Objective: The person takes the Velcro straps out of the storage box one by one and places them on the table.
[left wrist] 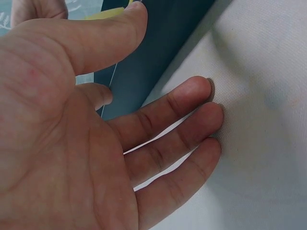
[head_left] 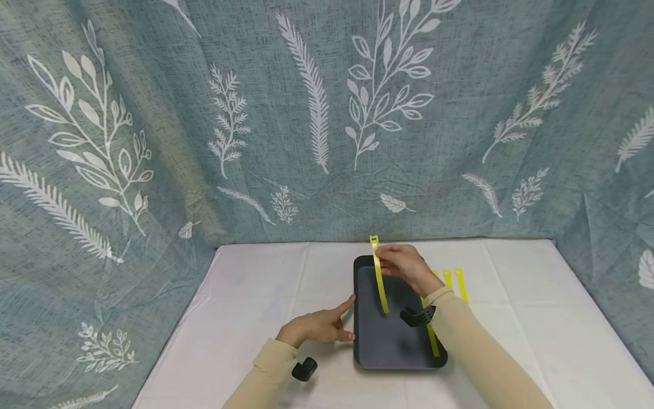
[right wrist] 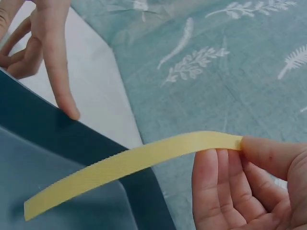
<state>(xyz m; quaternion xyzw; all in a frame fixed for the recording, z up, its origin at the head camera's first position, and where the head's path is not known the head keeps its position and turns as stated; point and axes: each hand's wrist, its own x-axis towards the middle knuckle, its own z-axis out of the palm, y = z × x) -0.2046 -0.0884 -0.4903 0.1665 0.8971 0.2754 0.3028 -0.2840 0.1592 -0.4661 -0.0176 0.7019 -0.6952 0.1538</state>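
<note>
My right hand (head_left: 403, 266) pinches a yellow cable tie (head_left: 380, 284) near its slotted head, between thumb and fingers. The tie hangs slightly bent over a dark rectangular tray (head_left: 388, 346); its ribbed tail shows in the right wrist view. Another yellow cable tie (head_left: 434, 341) lies inside the tray along the right side, partly hidden by my right wrist. At the tray's left side is my left hand (head_left: 322, 325), its index fingertip and thumb against the rim. The other left fingers are loosely extended above the white cloth, as the left wrist view shows.
To the right of the tray, more yellow cable ties (head_left: 461, 284) lie side by side on the white-covered table (head_left: 516, 341), partly behind my right forearm. A green-blue curtain (head_left: 327, 113) with white leaf prints hangs behind the table and along both sides.
</note>
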